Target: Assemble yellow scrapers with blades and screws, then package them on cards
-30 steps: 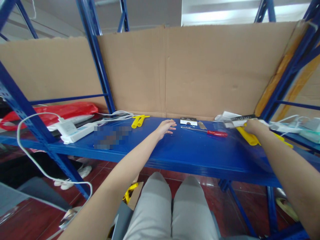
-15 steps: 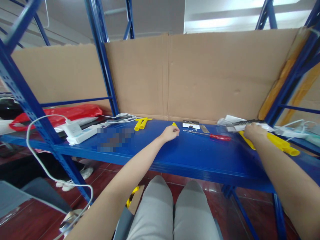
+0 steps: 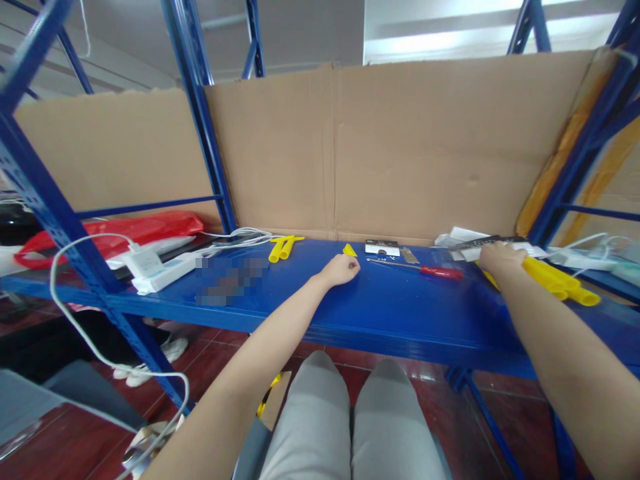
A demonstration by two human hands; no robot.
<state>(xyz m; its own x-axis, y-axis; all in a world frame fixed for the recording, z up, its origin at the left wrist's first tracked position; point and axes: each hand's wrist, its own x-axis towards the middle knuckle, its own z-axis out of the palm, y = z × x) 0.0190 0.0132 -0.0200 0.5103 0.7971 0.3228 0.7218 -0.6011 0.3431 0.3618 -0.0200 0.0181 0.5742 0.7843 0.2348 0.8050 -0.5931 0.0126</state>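
Cardboard (image 3: 400,147) backs the blue shelf (image 3: 390,310), probably to stop things falling off behind. Yellow tubes (image 3: 555,279) lie grouped at the shelf's right, perhaps for easy reach, beside the right hand (image 3: 501,258), which bends down with its fingertips hidden, so I cannot tell its grip. Left hand (image 3: 341,269) is narrow, fingers curled, any hold unclear. Between them rests a red-handled screwdriver (image 3: 441,273); just beyond the left hand sits a small yellow piece (image 3: 349,250)
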